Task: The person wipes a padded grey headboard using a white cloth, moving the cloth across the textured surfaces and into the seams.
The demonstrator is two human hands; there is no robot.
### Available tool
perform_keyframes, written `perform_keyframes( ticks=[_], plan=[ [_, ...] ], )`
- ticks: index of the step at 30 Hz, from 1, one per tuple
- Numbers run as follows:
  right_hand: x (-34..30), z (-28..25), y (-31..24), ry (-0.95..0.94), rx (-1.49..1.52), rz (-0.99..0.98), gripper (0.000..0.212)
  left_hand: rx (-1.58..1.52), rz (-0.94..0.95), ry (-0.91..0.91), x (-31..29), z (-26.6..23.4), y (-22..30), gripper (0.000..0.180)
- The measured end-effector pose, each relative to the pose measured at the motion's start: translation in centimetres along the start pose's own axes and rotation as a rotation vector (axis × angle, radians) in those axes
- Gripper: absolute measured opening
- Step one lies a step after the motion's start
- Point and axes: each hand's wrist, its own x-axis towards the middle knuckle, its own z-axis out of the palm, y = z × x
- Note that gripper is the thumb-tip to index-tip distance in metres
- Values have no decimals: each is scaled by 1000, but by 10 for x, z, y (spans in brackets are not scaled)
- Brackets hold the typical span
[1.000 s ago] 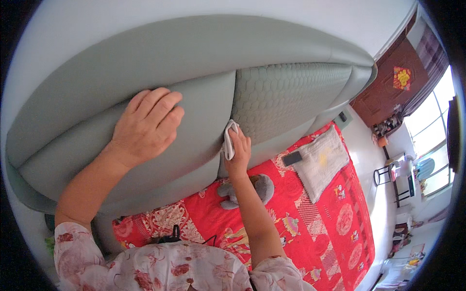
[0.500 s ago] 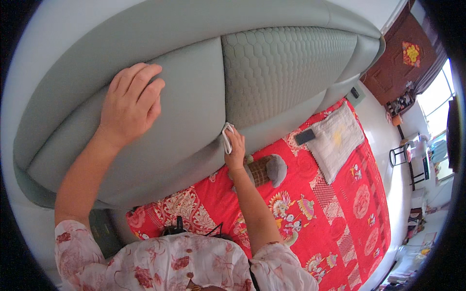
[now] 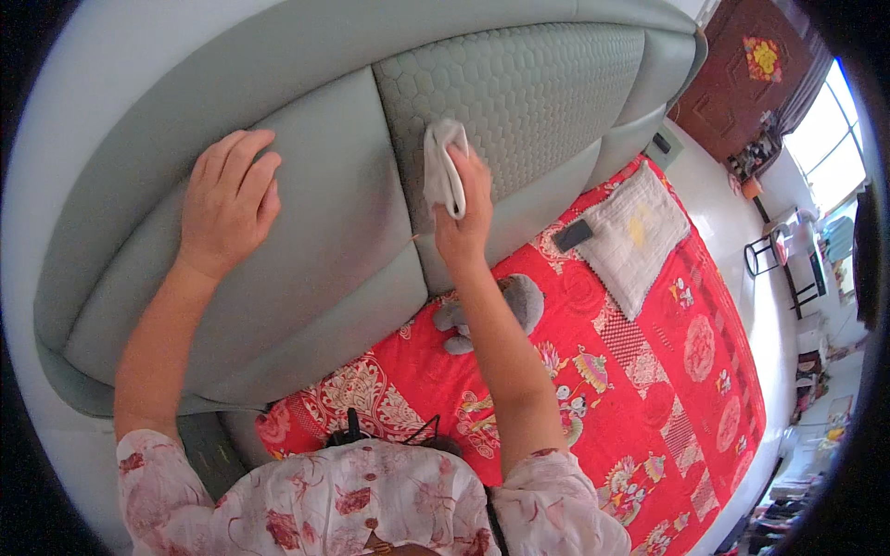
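Observation:
My right hand (image 3: 470, 204) is closed round a pale grey-white cloth (image 3: 444, 165), which hangs in folds past the thumb. Hand and cloth are at the left edge of the honeycomb-patterned panel (image 3: 547, 79) of a padded grey-green headboard (image 3: 320, 195); whether the cloth presses on the panel I cannot tell. My left hand (image 3: 227, 199) lies against the smooth left panel near its upper seam, fingers loosely bent and apart, holding nothing. Below my right forearm is a grey plush toy (image 3: 525, 304), partly hidden by the arm.
A bed with a red patterned sheet (image 3: 519, 408) runs along the headboard. On it lie a whitish pillow (image 3: 640, 246) and a dark phone (image 3: 572, 235). Black cables (image 3: 352, 426) lie close to my body. Farther right are a brown door (image 3: 737, 79) and a stool (image 3: 762, 255).
My right hand has lifted the cloth from the lower end of the seam up to the honeycomb panel, and more cloth shows. My left hand stays on the headboard. The view has shifted slightly.

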Motion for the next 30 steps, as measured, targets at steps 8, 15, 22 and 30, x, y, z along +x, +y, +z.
perform_keyframes(
  ticks=[8,15,22,30],
  plan=[
    [-18,58,-4,26,-264,-259,39,-8,35,7,3,1,-3,30],
    [72,-7,21,-61,-646,-586,38,-22,42,25,3,-1,-3,31],
    [150,-37,57,335,-606,-51,49,-46,46,30,8,3,1,32],
    [97,8,12,18,-570,-366,44,-16,26,-7,-1,4,-5,33]
  ],
)
